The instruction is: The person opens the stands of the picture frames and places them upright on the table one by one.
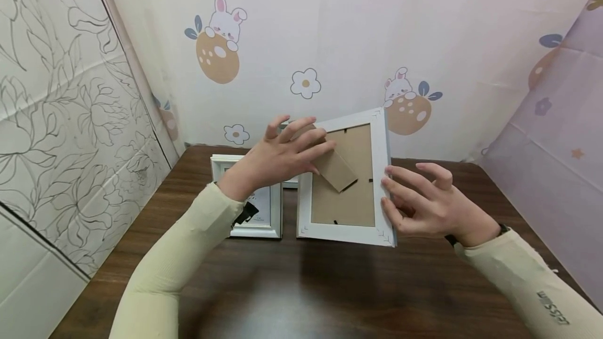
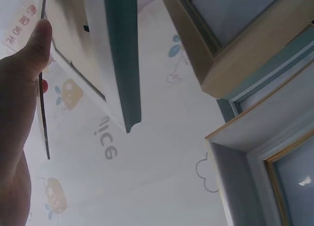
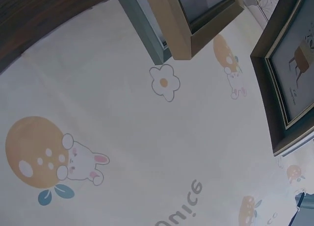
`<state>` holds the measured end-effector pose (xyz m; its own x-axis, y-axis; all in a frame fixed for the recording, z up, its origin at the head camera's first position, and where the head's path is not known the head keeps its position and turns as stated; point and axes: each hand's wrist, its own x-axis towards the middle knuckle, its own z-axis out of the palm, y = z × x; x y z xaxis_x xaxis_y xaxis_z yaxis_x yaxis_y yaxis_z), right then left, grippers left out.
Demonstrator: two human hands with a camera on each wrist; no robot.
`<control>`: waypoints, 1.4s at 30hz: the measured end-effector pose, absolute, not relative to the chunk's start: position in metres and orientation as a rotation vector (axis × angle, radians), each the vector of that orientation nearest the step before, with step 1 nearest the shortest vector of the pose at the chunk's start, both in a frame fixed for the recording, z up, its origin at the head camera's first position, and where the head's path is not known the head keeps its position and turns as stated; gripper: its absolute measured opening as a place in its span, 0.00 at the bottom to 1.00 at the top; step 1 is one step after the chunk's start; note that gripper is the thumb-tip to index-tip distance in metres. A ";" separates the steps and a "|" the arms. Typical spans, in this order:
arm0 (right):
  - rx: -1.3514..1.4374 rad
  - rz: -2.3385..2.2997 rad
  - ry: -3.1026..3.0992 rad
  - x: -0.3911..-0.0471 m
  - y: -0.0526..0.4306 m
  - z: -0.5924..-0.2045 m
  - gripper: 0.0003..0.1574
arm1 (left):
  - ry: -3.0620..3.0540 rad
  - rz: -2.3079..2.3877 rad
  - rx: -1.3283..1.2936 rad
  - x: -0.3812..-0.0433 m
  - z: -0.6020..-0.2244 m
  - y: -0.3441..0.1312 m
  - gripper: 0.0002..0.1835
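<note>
A white picture frame (image 1: 382,145) stands tilted with its brown backing board (image 1: 330,211) facing me. Its easel leg (image 1: 341,174) hangs slanted across the board. My left hand (image 1: 287,148) reaches over the upper left of the frame and pinches this leg; the left wrist view has the thumb (image 2: 39,47) on one side of the thin leg and a fingertip on the other. At the frame's right edge, my right hand (image 1: 424,200) holds on with its fingertips, the last finger raised. My right hand lies outside the right wrist view.
A second white frame (image 1: 256,233) stands behind my left forearm, close on the left. Behind it, a tan frame (image 2: 230,71) shows in the left wrist view. The dark wooden table (image 1: 264,286) meets a printed cloth wall (image 1: 348,56) at the back.
</note>
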<state>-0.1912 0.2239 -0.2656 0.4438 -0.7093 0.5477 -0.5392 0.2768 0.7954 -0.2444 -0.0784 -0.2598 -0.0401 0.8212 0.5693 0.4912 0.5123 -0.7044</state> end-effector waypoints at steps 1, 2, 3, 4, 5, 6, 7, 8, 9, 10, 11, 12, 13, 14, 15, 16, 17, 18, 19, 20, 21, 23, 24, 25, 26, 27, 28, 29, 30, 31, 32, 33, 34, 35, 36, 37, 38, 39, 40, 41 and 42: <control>1.382 -0.159 -1.215 -0.191 0.224 -0.266 0.11 | -1.676 0.393 -1.115 -0.243 -0.259 -0.079 0.33; 1.381 -0.156 -1.218 -0.192 0.224 -0.266 0.11 | -1.662 0.402 -1.107 -0.242 -0.258 -0.080 0.33; 1.378 -0.153 -1.219 -0.192 0.224 -0.266 0.11 | -1.652 0.410 -1.101 -0.241 -0.258 -0.080 0.33; 1.376 -0.152 -1.220 -0.192 0.224 -0.266 0.11 | -1.641 0.420 -1.095 -0.239 -0.257 -0.081 0.33; 1.373 -0.148 -1.218 -0.192 0.224 -0.266 0.11 | -1.629 0.426 -1.088 -0.238 -0.257 -0.081 0.33; 1.372 -0.145 -1.218 -0.192 0.224 -0.267 0.11 | -1.618 0.428 -1.083 -0.237 -0.257 -0.081 0.33; 1.370 -0.143 -1.217 -0.192 0.224 -0.267 0.11 | -1.605 0.432 -1.077 -0.237 -0.257 -0.081 0.33; 1.368 -0.144 -1.215 -0.193 0.225 -0.267 0.11 | -1.595 0.440 -1.071 -0.236 -0.258 -0.082 0.33; 1.366 -0.142 -1.214 -0.193 0.225 -0.268 0.11 | -1.585 0.445 -1.065 -0.236 -0.258 -0.082 0.33; 1.365 -0.143 -1.214 -0.193 0.226 -0.268 0.11 | -1.575 0.449 -1.059 -0.236 -0.258 -0.082 0.33; 1.361 -0.148 -1.213 -0.194 0.226 -0.269 0.10 | -1.569 0.449 -1.056 -0.236 -0.259 -0.083 0.33; 1.359 -0.151 -1.212 -0.194 0.227 -0.269 0.10 | -1.566 0.450 -1.053 -0.236 -0.259 -0.083 0.34; 1.357 -0.151 -1.212 -0.194 0.227 -0.270 0.10 | -1.563 0.455 -1.050 -0.235 -0.259 -0.083 0.34; 1.355 -0.152 -1.211 -0.195 0.228 -0.270 0.10 | -1.563 0.457 -1.047 -0.235 -0.259 -0.083 0.34; 1.352 -0.152 -1.209 -0.195 0.228 -0.270 0.10 | -1.562 0.457 -1.045 -0.235 -0.259 -0.083 0.34; 1.349 -0.155 -1.206 -0.195 0.228 -0.269 0.10 | -1.561 0.456 -1.044 -0.235 -0.259 -0.083 0.34; 1.343 -0.150 -1.199 -0.195 0.228 -0.269 0.09 | -1.560 0.454 -1.044 -0.235 -0.259 -0.083 0.34; 1.340 -0.144 -1.193 -0.195 0.227 -0.269 0.09 | -1.561 0.451 -1.045 -0.234 -0.259 -0.083 0.34; 1.338 -0.138 -1.189 -0.195 0.227 -0.269 0.09 | -1.561 0.447 -1.046 -0.234 -0.259 -0.083 0.34; 1.334 -0.135 -1.183 -0.195 0.227 -0.269 0.09 | -1.560 0.442 -1.047 -0.234 -0.259 -0.083 0.35; 1.332 -0.130 -1.178 -0.195 0.227 -0.268 0.10 | -1.559 0.438 -1.048 -0.235 -0.259 -0.083 0.35; 1.329 -0.116 -1.168 -0.195 0.226 -0.268 0.10 | -1.557 0.428 -1.051 -0.235 -0.260 -0.083 0.36; 1.331 -0.114 -1.167 -0.195 0.226 -0.268 0.10 | -1.553 0.425 -1.050 -0.236 -0.260 -0.083 0.36; 1.332 -0.112 -1.167 -0.195 0.225 -0.268 0.10 | -1.549 0.425 -1.049 -0.236 -0.260 -0.082 0.36; 1.334 -0.109 -1.167 -0.195 0.225 -0.268 0.10 | -1.548 0.421 -1.049 -0.236 -0.261 -0.082 0.35; 1.337 -0.106 -1.168 -0.195 0.225 -0.269 0.10 | -1.546 0.421 -1.049 -0.237 -0.261 -0.082 0.35; 1.339 -0.104 -1.169 -0.195 0.225 -0.269 0.10 | -1.546 0.418 -1.050 -0.237 -0.261 -0.083 0.35; 1.344 -0.102 -1.172 -0.195 0.226 -0.269 0.10 | -1.546 0.417 -1.050 -0.237 -0.262 -0.083 0.35; 1.347 -0.102 -1.175 -0.195 0.226 -0.269 0.10 | -1.547 0.414 -1.051 -0.238 -0.262 -0.083 0.35; 1.348 -0.101 -1.177 -0.195 0.226 -0.269 0.10 | -1.549 0.412 -1.052 -0.238 -0.262 -0.082 0.35; 1.350 -0.101 -1.180 -0.195 0.226 -0.270 0.10 | -1.550 0.408 -1.053 -0.238 -0.262 -0.082 0.35; 1.350 -0.102 -1.183 -0.195 0.226 -0.270 0.10 | -1.551 0.406 -1.053 -0.238 -0.261 -0.082 0.35; 1.349 -0.106 -1.184 -0.195 0.226 -0.270 0.10 | -1.551 0.402 -1.053 -0.239 -0.261 -0.082 0.35; 1.347 -0.109 -1.184 -0.195 0.226 -0.270 0.10 | -1.554 0.400 -1.053 -0.239 -0.261 -0.082 0.35; 1.345 -0.112 -1.184 -0.195 0.226 -0.270 0.10 | -1.554 0.396 -1.054 -0.239 -0.261 -0.082 0.35; 1.343 -0.113 -1.185 -0.195 0.226 -0.270 0.10 | -1.554 0.398 -1.051 -0.239 -0.260 -0.082 0.35; 1.340 -0.117 -1.185 -0.195 0.226 -0.270 0.10 | -1.554 0.402 -1.049 -0.238 -0.260 -0.082 0.35; 1.340 -0.113 -1.185 -0.196 0.225 -0.270 0.10 | -1.556 0.405 -1.047 -0.238 -0.260 -0.082 0.35; 1.339 -0.110 -1.186 -0.196 0.225 -0.270 0.10 | -1.557 0.410 -1.045 -0.237 -0.260 -0.083 0.35; 1.337 -0.109 -1.190 -0.196 0.225 -0.270 0.10 | -1.559 0.413 -1.043 -0.237 -0.260 -0.083 0.35; 1.335 -0.107 -1.196 -0.195 0.225 -0.270 0.10 | -1.562 0.416 -1.040 -0.237 -0.259 -0.083 0.34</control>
<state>-0.1954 0.2252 -0.2698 0.4529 -0.6638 0.5952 -0.5476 0.3197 0.7733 -0.2369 -0.0828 -0.2595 0.0498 0.7942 0.6056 0.3880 0.5433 -0.7445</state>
